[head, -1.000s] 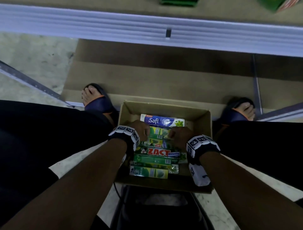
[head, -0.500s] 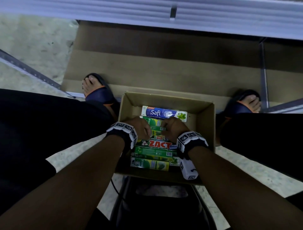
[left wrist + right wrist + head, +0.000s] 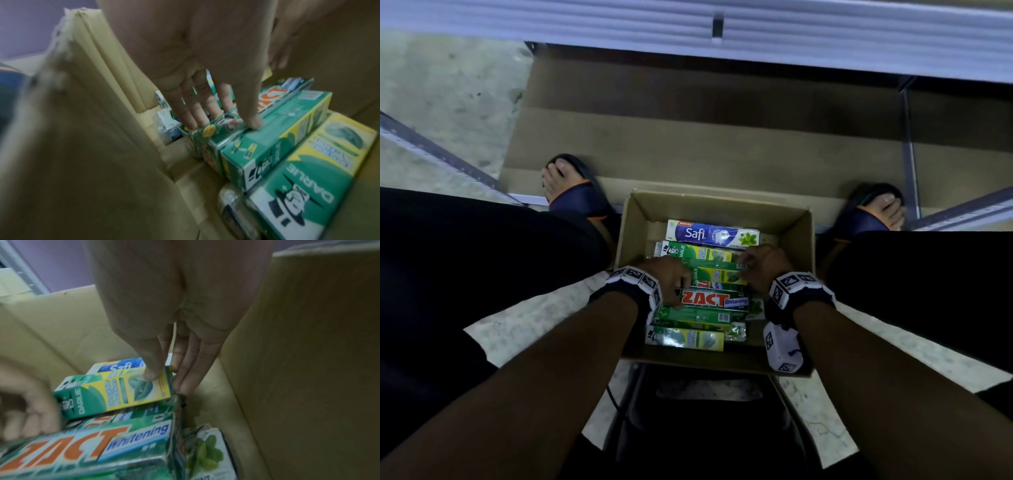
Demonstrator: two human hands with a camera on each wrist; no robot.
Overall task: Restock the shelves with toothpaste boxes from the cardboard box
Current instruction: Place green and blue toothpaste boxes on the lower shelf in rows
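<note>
Both hands have closed onto one green-and-yellow Darlie toothpaste box [image 3: 717,274] in the cardboard box [image 3: 796,219] on the floor, left hand [image 3: 671,275] pinching its left end, right hand [image 3: 763,265] its right end, so lifting toward the shelf [image 3: 825,37] looks imminent.

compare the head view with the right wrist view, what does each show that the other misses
Only the head view shows the shelf edge, both sandalled feet and the left hand at the stack's left end. Only the right wrist view shows the right hand's grip: thumb on top of a Darlie box, fingers down its end. Both show the right hand, the Safi box, the Zact box and the cardboard box.
</note>
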